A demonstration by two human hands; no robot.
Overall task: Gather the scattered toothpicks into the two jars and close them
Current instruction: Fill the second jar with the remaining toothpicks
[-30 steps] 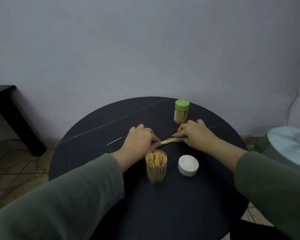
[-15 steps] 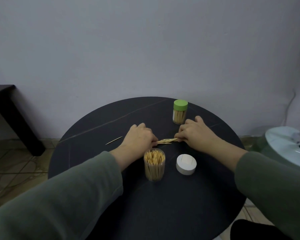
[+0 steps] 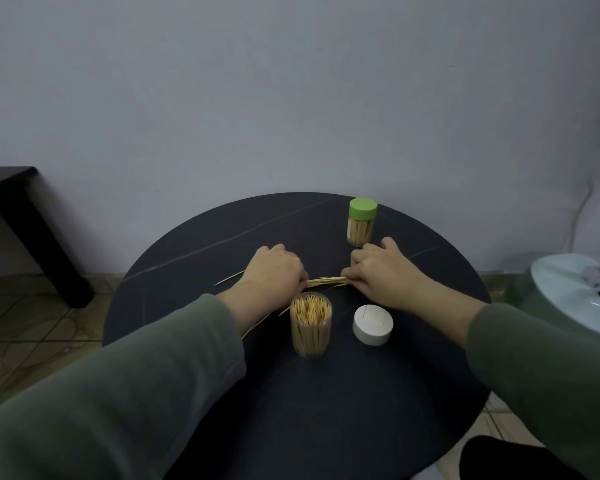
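On the round dark table [image 3: 326, 393] a small bundle of toothpicks [image 3: 326, 280] lies between my hands. My left hand [image 3: 274, 275] holds its left end with curled fingers and my right hand [image 3: 385, 271] pinches its right end. Just in front stands an open clear jar [image 3: 310, 327] packed with upright toothpicks. Its white lid [image 3: 373, 323] lies to the right of it. A second jar with a green lid [image 3: 362, 221] stands closed behind my right hand. Loose toothpicks [image 3: 227, 278] lie left of my left hand, and more stick out under my left wrist.
A dark side table [image 3: 18, 216] stands at the left against the wall. A pale round appliance base [image 3: 575, 292] sits on the floor at the right, with a cord running up the wall. Tiled floor surrounds the table.
My hands have drawn slightly apart along the bundle, which now lies straighter between them. Loose toothpicks near my left wrist have come into view.
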